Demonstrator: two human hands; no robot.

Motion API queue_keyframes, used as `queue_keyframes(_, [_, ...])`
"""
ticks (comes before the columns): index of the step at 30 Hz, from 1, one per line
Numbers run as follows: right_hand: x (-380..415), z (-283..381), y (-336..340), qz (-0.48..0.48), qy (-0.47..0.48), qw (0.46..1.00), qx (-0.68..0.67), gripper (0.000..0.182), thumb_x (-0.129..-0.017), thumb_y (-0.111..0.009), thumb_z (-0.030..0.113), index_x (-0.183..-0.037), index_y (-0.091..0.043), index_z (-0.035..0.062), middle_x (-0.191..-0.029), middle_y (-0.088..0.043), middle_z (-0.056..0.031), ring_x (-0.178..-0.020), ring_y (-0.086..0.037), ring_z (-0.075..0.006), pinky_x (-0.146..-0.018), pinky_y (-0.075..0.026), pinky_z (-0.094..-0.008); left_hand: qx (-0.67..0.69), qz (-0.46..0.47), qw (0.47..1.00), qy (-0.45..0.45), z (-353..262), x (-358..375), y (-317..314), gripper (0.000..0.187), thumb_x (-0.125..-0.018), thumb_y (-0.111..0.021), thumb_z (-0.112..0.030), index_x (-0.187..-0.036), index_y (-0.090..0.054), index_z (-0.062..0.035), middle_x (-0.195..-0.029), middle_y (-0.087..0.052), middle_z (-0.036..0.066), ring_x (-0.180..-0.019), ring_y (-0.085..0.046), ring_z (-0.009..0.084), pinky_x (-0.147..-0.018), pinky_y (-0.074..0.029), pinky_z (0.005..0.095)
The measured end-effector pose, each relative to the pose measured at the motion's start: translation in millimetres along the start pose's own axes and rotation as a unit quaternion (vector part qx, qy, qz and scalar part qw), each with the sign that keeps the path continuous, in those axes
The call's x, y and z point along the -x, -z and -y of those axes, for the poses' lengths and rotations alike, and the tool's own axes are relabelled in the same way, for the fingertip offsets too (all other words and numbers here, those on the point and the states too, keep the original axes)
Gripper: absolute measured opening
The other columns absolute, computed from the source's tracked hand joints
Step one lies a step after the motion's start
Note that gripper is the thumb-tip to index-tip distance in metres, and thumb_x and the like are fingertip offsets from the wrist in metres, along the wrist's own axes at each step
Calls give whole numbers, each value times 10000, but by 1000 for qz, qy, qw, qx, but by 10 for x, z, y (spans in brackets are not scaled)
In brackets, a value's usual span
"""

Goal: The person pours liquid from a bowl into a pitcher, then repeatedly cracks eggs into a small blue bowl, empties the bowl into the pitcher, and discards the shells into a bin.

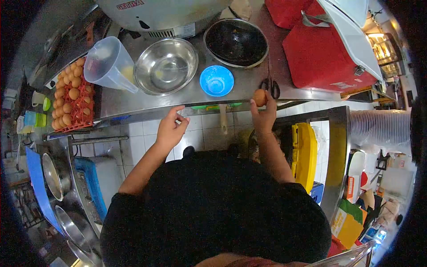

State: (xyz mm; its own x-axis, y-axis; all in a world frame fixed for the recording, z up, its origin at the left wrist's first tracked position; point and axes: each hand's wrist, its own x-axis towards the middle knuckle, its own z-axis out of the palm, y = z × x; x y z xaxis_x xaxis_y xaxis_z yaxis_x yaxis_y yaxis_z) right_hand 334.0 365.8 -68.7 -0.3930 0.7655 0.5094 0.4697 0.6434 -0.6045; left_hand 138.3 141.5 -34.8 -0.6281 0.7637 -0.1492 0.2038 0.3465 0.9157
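A brown egg (260,97) is pinched in the fingers of my right hand (265,115), just at the front edge of the steel counter. Right behind it lies a pair of black-handled scissors (275,89). My left hand (172,129) hovers in front of the counter edge, fingers bent and apart, holding nothing. Between and beyond my hands stand a small blue bowl (216,81) and a wide steel bowl (166,66). To the left, a red tray of eggs (74,95) sits beside a translucent plastic jug (110,62).
At the back are a dark, round pan (236,42) and a large grey appliance (164,15). A red cooler box (327,58) stands on the right. Below it are a yellow lid (304,155) and a stack of clear plastic containers (378,129). Steel basins (53,177) sit at lower left.
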Motion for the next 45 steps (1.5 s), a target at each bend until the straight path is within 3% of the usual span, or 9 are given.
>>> queue_keyframes(2, [41,-159,-74,36,48,997,56,531,-725,-672,250,-1142,-468,-8,-978,-529,-203,-890,-534,-367,-765,-442,-417,1,-5,1000,-2,-53,-6,-6,379,-794,-599,-138,-1137,-465,-47,-683,-579,67,-467,-532,116,-457,-413,259])
queue_keyframes(8, [-100,-74,15,40,-67,995,-58,469,-786,-629,239,-1140,-468,-22,-965,-561,-167,-845,-563,-267,-702,-454,-347,-42,15,998,-42,-127,-48,3,401,-778,-616,-158,-1139,-472,-58,-720,-589,62,-521,-542,130,-492,-423,270])
queue_keyframes(11, [-316,-24,129,158,-263,853,-422,411,-830,-569,242,-1140,-477,-12,-980,-578,-129,-829,-569,-206,-665,-450,-297,-92,29,988,-119,-421,-108,81,436,-762,-629,-176,-1153,-471,-65,-811,-592,81,-620,-562,157,-555,-451,293])
queue_keyframes(14, [-612,213,95,231,-358,710,-561,381,-864,-488,298,-1110,-500,8,-980,-574,-99,-828,-555,-168,-668,-447,-274,-145,23,957,-250,-774,-335,157,524,-726,-665,-192,-1191,-457,-72,-989,-561,114,-809,-572,213,-705,-464,328])
queue_keyframes(19, [-1091,678,-51,426,-309,621,-582,373,-877,-461,354,-1072,-508,39,-950,-591,-96,-765,-580,-182,-603,-427,-275,-217,68,890,-396,-1192,-832,147,708,-658,-730,-224,-1274,-407,-98,-1264,-410,160,-1096,-471,295,-919,-387,363])
queue_keyframes(29, [-1138,802,-441,414,-323,664,-532,399,-889,-448,391,-1039,-548,35,-853,-618,-81,-636,-581,-156,-563,-487,-239,-113,80,925,-354,-937,-1216,-30,556,-649,-720,-232,-1154,-533,-93,-1052,-568,116,-938,-551,272,-802,-454,333])
queue_keyframes(32, [-1190,826,-404,403,-206,804,-385,404,-856,-520,330,-1054,-550,-21,-876,-618,-108,-645,-594,-144,-573,-495,-244,-142,68,924,-349,-809,-1235,-63,527,-640,-724,-234,-1122,-556,-106,-1026,-577,111,-884,-563,264,-760,-466,330])
queue_keyframes(35, [-1143,656,-500,409,-85,839,-349,376,-813,-570,224,-1053,-543,-63,-879,-614,-134,-681,-604,-137,-572,-501,-243,-163,91,938,-293,-765,-1219,-63,505,-639,-735,-188,-1094,-563,-54,-1055,-583,137,-946,-569,283,-826,-448,339])
queue_keyframes(45, [-1122,687,-489,448,-159,820,-319,330,-765,-576,151,-1004,-568,-76,-813,-622,-131,-617,-614,-138,-553,-493,-228,-175,72,926,-327,-657,-1185,-174,532,-641,-724,-164,-1140,-557,-87,-1071,-589,124,-943,-577,279,-820,-459,329])
